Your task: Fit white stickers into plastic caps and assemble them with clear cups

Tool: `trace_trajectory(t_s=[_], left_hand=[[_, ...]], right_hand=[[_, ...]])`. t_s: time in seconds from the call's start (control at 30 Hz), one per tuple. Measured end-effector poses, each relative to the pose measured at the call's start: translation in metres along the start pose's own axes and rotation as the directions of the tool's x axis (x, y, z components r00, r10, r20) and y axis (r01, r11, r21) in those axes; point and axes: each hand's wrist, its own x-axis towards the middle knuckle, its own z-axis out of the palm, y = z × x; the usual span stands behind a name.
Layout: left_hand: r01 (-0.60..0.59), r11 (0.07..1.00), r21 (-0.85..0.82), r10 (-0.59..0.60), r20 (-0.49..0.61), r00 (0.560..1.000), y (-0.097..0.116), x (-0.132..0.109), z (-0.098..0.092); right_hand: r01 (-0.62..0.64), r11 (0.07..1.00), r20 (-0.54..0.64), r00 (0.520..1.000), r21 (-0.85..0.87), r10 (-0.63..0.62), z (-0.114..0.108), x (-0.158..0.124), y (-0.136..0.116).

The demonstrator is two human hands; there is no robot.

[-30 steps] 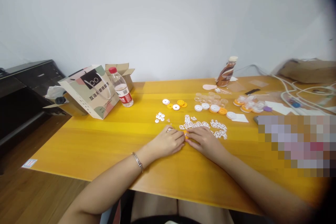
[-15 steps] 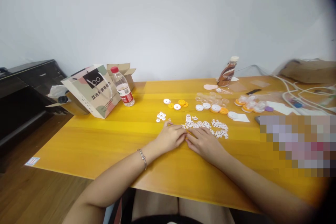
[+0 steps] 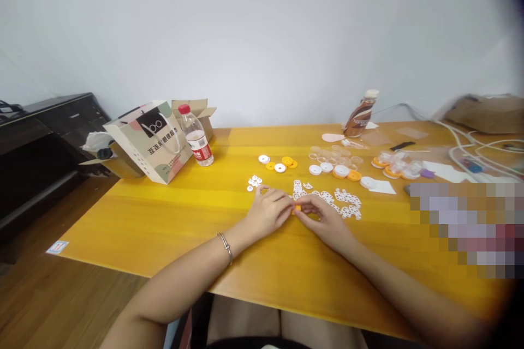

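Observation:
Between the fingertips of both hands is a small orange plastic piece [image 3: 297,208], partly covered by the fingers. My left hand [image 3: 270,209] pinches it from the left, and my right hand [image 3: 322,217] grips it with thumb and fingers from the right. Just beyond my hands lie white lattice-like cut-out pieces [image 3: 347,196], some of them hidden by the right hand. Several small white round parts [image 3: 254,181] lie beyond the left hand. Farther back are white discs [image 3: 264,159] and orange discs [image 3: 289,161].
Clear round cups [image 3: 334,154], white and orange lids [image 3: 341,171] and transparent assembled pieces [image 3: 399,163] lie to the right. A brown drink bottle [image 3: 361,115] stands behind them. On the left are a paper bag [image 3: 151,147], a water bottle [image 3: 197,139] and cardboard boxes. White cables [image 3: 462,136] lie far right.
My right hand has lifted and curled its fingers, and the orange piece between the hands now shows more. The whole view has shifted slightly.

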Motion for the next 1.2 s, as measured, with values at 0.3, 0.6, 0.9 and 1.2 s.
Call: trace_trajectory(t_s=[0.3,0.6,0.9,1.2], left_hand=[[-0.007,0.989,-0.147,-0.008,-0.101,0.995,-0.015,0.004,-0.02],[0.197,0.943,-0.269,-0.084,0.382,0.92,-0.068,-0.01,-0.052],[0.284,0.894,-0.346,-0.082,0.496,0.864,-0.072,-0.013,-0.046],[0.255,0.935,-0.248,-0.109,0.483,0.869,-0.066,-0.012,-0.041]], right_hand=[[-0.216,0.888,-0.035,0.967,0.407,0.251,0.004,0.009,-0.005],[-0.285,0.821,0.022,0.949,0.495,0.316,0.002,0.024,-0.025],[-0.315,0.805,0.101,0.946,0.503,0.307,0.018,0.015,-0.002],[-0.253,0.874,0.03,0.964,0.415,0.265,0.015,0.017,0.003]])
